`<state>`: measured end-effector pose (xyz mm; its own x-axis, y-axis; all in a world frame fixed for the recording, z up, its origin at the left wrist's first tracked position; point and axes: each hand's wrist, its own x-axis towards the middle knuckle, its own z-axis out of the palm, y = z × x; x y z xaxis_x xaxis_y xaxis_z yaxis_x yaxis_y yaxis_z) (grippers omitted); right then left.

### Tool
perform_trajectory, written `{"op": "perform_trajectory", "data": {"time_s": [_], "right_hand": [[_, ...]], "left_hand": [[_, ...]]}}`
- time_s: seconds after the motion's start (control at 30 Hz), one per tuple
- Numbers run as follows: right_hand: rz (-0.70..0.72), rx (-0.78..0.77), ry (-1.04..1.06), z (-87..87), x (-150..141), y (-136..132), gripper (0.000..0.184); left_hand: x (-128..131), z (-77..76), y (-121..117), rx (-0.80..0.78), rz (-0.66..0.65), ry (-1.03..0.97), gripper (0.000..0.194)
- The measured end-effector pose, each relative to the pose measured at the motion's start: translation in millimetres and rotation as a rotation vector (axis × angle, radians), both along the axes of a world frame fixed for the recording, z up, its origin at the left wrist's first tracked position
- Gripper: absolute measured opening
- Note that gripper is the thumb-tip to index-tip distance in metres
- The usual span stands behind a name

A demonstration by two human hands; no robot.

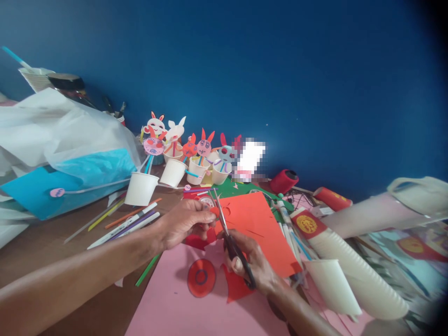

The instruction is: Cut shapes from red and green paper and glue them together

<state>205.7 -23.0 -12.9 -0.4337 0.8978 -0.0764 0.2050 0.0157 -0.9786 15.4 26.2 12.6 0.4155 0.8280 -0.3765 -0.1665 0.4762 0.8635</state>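
My right hand (247, 254) grips a pair of scissors (227, 228) with black handles, its blades parted and pointing up and away. Pinched in my left hand (192, 217) is a small piece of red paper (214, 213), close beside the blades. Whether the blades touch the paper I cannot tell. Below my hands, a red paper circle (201, 278) with a smaller ring drawn in it lies on a pink sheet (168, 298). A red paper scrap (236, 285) rests to its right, under my right hand. An orange-red sheet (261, 219) lies behind.
Paper cups (141, 189) with paper animal faces on sticks stand along the blue wall. Markers (131, 224) lie at left, near a plastic bag (63, 126). On the right are a stack of paper cups (357, 261), a red thread spool (284, 180) and a large pale jug (388, 210).
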Motion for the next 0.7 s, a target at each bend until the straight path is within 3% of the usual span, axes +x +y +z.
{"op": "perform_trajectory", "data": {"time_s": [0.37,0.7], "right_hand": [[0.020,0.033,-0.001,2.9,-2.7,-1.4,0.048],[0.013,0.047,-0.010,-0.4,-5.4,-2.7,0.048]], "left_hand": [[4.9,16.5,-5.5,0.035,0.028,0.149,0.005],[5.4,10.0,-4.9,0.130,0.008,0.108,0.007]]}}
